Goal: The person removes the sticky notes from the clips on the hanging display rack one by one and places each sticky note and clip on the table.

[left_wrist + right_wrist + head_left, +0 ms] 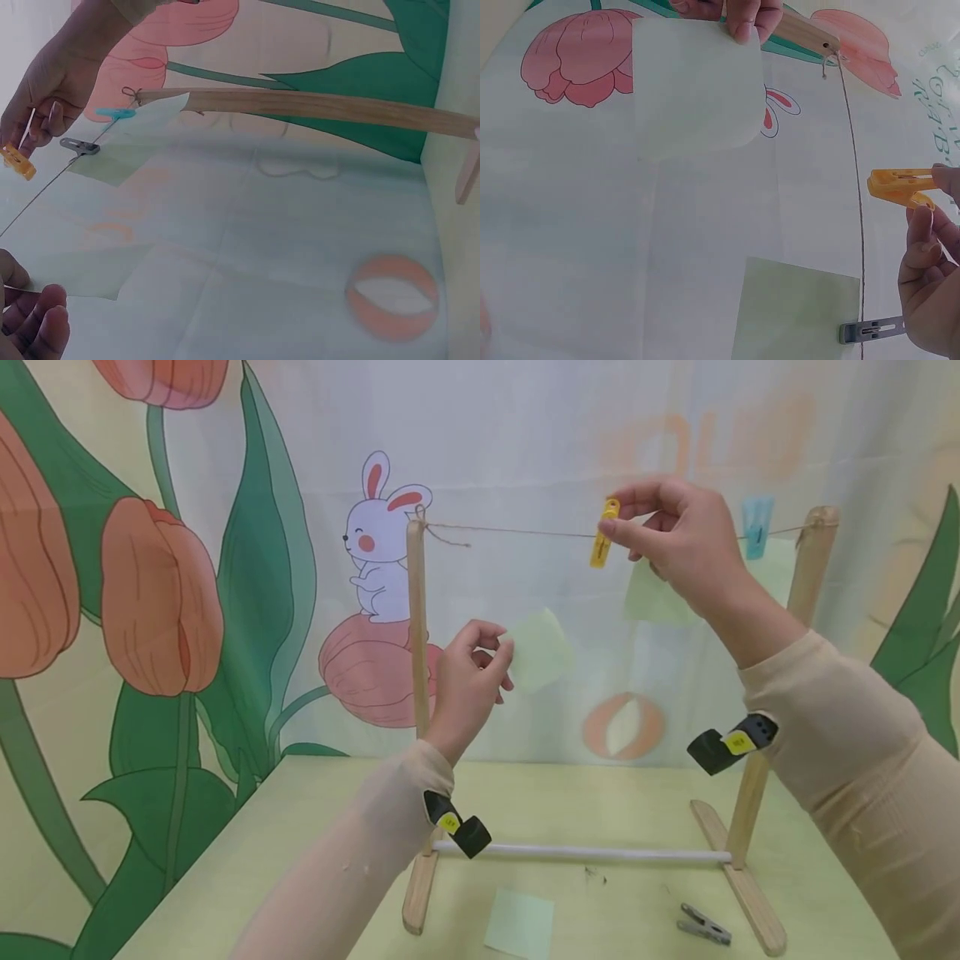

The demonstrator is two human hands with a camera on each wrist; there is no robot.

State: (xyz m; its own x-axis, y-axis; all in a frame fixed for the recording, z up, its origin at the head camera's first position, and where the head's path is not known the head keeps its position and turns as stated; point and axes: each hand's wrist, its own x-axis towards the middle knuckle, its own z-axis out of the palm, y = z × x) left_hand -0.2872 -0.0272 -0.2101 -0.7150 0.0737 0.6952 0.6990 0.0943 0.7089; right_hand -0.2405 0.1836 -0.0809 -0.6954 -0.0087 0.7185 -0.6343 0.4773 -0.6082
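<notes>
My left hand (472, 681) pinches a pale green square of paper (542, 652) at its edge, held below the string and in front of the backdrop. Up at the string (517, 532), my right hand (686, 543) holds a yellow clothespin (604, 535) between thumb and fingers. In the right wrist view the clothespin's tip points at the string, a small gap from it. Another green paper (799, 311) hangs from the string by a grey clothespin (870, 330). Nearer the right post, a blue clothespin (759, 527) holds a further pale sheet (780, 568), partly hidden by my right arm.
The string runs between two wooden posts, left (417, 635) and right (813, 560), joined low down by a white rod (585, 853). On the table lie a green paper square (519, 924) and a grey clothespin (703, 927). Behind hangs a printed backdrop with tulips and a rabbit (382, 577).
</notes>
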